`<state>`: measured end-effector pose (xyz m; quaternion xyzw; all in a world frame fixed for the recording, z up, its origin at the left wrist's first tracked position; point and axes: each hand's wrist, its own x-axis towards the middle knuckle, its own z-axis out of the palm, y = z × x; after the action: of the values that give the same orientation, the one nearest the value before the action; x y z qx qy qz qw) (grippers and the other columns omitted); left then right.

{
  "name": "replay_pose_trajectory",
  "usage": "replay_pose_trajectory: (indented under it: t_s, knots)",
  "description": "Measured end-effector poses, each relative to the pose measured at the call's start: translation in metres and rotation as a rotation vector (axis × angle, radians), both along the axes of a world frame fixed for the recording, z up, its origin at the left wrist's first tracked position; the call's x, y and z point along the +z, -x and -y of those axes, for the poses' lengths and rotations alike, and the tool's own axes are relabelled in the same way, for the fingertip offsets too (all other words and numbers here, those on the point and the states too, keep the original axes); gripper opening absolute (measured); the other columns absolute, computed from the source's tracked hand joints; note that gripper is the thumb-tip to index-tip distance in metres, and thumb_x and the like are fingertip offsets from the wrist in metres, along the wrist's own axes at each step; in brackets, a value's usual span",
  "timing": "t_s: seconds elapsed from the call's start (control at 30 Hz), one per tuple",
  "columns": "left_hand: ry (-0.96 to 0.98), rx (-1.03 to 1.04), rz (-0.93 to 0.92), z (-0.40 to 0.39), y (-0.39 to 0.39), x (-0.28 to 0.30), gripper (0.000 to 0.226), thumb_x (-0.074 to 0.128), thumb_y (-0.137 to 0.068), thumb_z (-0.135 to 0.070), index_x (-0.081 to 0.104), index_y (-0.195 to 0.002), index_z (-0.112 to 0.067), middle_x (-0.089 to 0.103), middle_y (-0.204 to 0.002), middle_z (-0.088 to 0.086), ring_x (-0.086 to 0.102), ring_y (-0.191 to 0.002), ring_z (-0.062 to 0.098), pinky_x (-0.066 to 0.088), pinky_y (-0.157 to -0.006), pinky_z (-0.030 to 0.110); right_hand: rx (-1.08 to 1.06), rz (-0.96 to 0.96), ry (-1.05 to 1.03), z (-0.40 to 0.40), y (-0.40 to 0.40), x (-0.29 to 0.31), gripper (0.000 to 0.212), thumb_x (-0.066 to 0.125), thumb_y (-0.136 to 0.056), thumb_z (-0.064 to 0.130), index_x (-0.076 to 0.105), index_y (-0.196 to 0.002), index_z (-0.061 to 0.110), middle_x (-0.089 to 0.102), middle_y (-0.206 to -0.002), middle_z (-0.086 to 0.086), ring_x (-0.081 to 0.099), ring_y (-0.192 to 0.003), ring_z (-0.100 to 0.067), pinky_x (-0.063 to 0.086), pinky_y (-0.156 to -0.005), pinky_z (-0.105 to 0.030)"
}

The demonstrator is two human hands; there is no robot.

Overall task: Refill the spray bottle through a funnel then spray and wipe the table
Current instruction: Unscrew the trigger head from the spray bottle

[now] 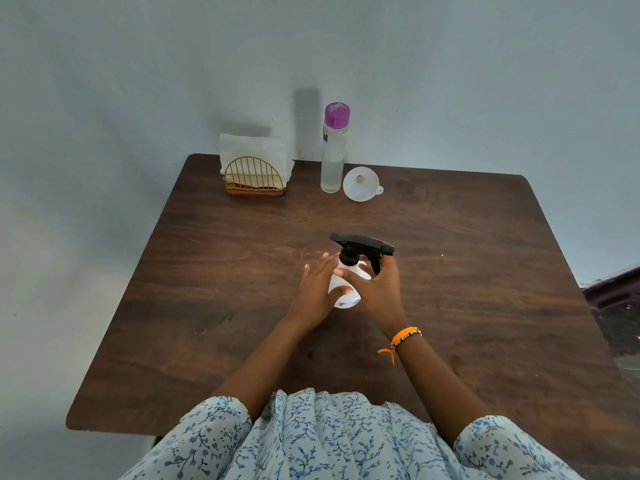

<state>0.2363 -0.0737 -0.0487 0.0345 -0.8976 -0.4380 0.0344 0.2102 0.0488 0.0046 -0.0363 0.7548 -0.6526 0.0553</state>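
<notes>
We see a white plastic spray bottle (341,289) with a black trigger head (360,249) standing at the centre of the dark wood-grain table (485,271). Our left hand (317,292) lies flat against its side, fingers straight and close together; our right hand (379,289) curls its fingers and thumb around the rounded body. At 12 o'clock stand a tall clear bottle with a purple cap (334,150) and, touching or just beside it, a translucent white funnel (362,184). At 11 o'clock, white napkins (252,150) sit in a gold wire holder (254,178).
</notes>
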Motion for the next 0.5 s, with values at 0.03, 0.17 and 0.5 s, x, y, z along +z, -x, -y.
replay_pose_trajectory:
  t_s: [0.03,0.17,0.5]
  knots:
    - [-0.006,-0.006,0.0,0.001,0.0,0.0,0.054,0.055,-0.089,-0.028,0.036,-0.139,-0.02,0.033,-0.148,0.001,0.017,-0.141,0.018,0.001,-0.113,0.042,-0.02,-0.003,-0.009,0.001,0.001,0.0,0.05,0.082,-0.065,0.016,0.056,-0.108,0.016,0.064,-0.104,0.004,0.06,-0.102,-0.008,0.049,-0.085,-0.02]
    - [0.028,-0.029,0.027,0.002,0.001,-0.001,0.055,0.054,-0.09,-0.033,0.036,-0.138,-0.013,0.032,-0.149,0.002,0.016,-0.141,0.016,0.003,-0.115,0.042,-0.013,-0.013,-0.042,-0.003,0.004,0.0,0.034,0.076,-0.073,0.014,0.06,-0.103,0.014,0.066,-0.098,0.003,0.061,-0.092,-0.006,0.049,-0.075,-0.011]
    - [-0.007,-0.022,0.018,0.002,0.002,-0.006,0.055,0.053,-0.09,-0.032,0.032,-0.14,-0.019,0.031,-0.15,0.0,0.017,-0.141,0.017,0.003,-0.114,0.041,0.05,-0.04,-0.08,-0.007,0.009,0.008,0.043,0.077,-0.072,0.013,0.06,-0.11,0.002,0.067,-0.103,-0.009,0.064,-0.095,-0.015,0.052,-0.08,-0.026]
